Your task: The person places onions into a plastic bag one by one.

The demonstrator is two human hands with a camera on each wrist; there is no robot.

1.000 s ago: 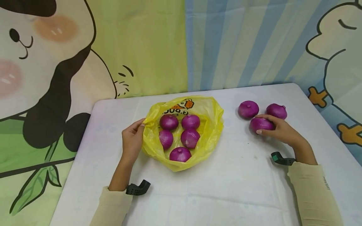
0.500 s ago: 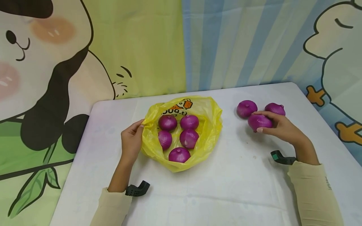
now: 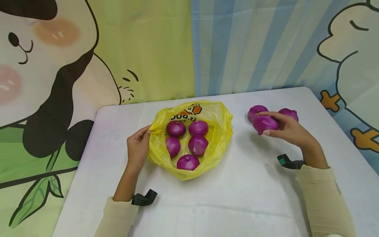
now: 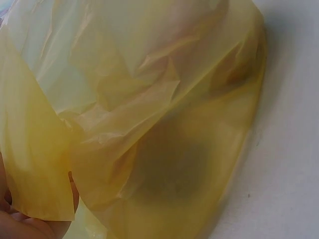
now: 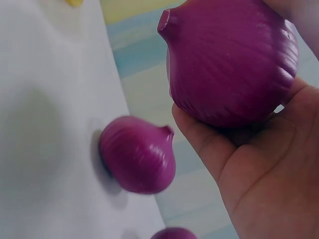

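Observation:
My right hand grips a purple onion between thumb and fingers, lifted over the right side of the table. In the right wrist view the held onion shows its stubby stem. Two more onions lie just behind that hand, one onion to its left and another onion partly covered by it. My left hand pinches the left rim of a yellow plastic bag, which stands open with several onions inside. The bag's thin wall fills most of the left wrist view.
A white-covered table bears everything. Behind it hangs a cartoon-printed cloth in yellow, blue and white. Each wrist carries a black camera mount, the left mount close to the table and the right mount near the sleeve.
My right hand has picked the front onion up off the table and carried it a little to the left and up. The left hand and the bag have stayed in place.

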